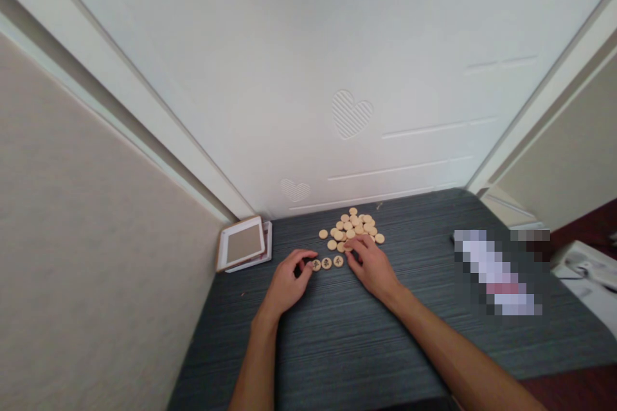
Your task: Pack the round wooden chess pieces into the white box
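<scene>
Three round wooden Chinese chess pieces (326, 263) lie face up in a short row on the dark table, dark characters showing. My left hand (286, 282) is at the row's left end, its curled index finger and thumb closed about the edge of the leftmost piece (316, 265). A loose pile of plain-faced pieces (355, 226) lies behind the row. My right hand (371, 266) reaches to the front edge of this pile, fingers bent and thumb apart from them. Its fingertips touch or hover over a piece there; which of the two I cannot tell.
A white-framed tray or box (243, 245) rests on another at the table's back left, against the wall. A pixelated object (496, 276) lies on the right. A white door with hearts (351, 114) stands behind the dark wood-grained table (318, 347). White equipment (585, 270) is beyond the right edge.
</scene>
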A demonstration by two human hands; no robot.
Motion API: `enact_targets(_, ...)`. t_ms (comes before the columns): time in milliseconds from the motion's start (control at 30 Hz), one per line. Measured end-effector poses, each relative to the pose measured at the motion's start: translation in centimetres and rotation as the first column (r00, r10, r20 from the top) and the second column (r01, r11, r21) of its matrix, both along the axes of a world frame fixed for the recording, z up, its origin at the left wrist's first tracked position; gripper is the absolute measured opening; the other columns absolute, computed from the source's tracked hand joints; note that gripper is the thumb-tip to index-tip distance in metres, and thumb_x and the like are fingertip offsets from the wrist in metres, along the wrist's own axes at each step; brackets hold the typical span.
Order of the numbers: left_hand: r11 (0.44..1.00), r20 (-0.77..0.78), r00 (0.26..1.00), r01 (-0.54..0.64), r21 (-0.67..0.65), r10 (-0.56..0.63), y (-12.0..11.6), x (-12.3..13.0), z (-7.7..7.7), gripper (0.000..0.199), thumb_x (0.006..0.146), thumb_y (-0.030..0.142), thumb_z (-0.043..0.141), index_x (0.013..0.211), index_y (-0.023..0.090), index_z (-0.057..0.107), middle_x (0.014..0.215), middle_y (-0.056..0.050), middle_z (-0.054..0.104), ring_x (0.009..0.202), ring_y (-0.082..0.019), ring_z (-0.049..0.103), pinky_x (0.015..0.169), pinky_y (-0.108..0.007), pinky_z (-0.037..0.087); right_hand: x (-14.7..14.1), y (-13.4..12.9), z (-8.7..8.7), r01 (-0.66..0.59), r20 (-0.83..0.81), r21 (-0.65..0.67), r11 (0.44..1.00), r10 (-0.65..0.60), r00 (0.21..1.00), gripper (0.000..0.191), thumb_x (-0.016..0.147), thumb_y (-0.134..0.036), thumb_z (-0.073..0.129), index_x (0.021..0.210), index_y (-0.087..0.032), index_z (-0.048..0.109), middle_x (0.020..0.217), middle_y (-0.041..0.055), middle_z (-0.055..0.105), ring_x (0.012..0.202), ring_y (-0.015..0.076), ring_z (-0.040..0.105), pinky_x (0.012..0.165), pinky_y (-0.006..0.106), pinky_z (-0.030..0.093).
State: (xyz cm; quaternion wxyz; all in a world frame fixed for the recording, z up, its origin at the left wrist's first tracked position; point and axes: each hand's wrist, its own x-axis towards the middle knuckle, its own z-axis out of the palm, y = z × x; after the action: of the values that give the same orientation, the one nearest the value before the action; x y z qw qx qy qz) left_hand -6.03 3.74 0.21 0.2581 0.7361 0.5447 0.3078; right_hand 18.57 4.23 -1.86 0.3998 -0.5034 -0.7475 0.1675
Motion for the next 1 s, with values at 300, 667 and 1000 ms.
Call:
enact_targets(300,0.929,0.074,0.981,-0.196,0.314,0.182,-0.9,2.1,0.3,0.020,0.096,0.025,0.054,0.105,0.021,0.071,0.084,-0.002,0.070,0.070,-0.015,0.063,0.071,-0.028,0.051,1.3,-0.2,0.7,-0.097,-0.403,-0.146,0.985,0.031,0.915,0.029,0.090,-0.025,0.062,0.118,-0.025,0.070,0.094,0.0033,0.062,0.064,0.0123,0.056,0.059,0.025,0.050)
enact_targets(667,0.956,0.034,0.996,0.074,0.285,-0.088,-3.3,8.1,-0.5,0.022,0.093,0.019,0.057,0.112,0.022,0.067,0.078,0.001,0.072,0.060,-0.012,0.063,0.061,-0.023,0.051,1.5,-1.3,0.5,-0.349,-0.614,-0.288,0.891,0.108,0.782,0.027,0.086,-0.027,0.068,0.112,-0.024,0.073,0.112,0.0063,0.062,0.088,0.0156,0.064,0.076,0.028,0.054)
enact_targets(1000,0.985,0.050,0.986,0.152,0.085,-0.157,-3.4,8.5,-0.7,0.020,0.093,0.027,0.059,0.112,0.023,0.064,0.076,0.002,0.067,0.062,-0.011,0.059,0.059,-0.022,0.047,3.1,-2.9,1.2,-0.532,-0.715,-0.411,0.740,0.100,0.692,0.031,0.088,-0.037,0.072,0.114,-0.021,0.067,0.095,0.0023,0.071,0.076,0.0137,0.065,0.073,0.029,0.054)
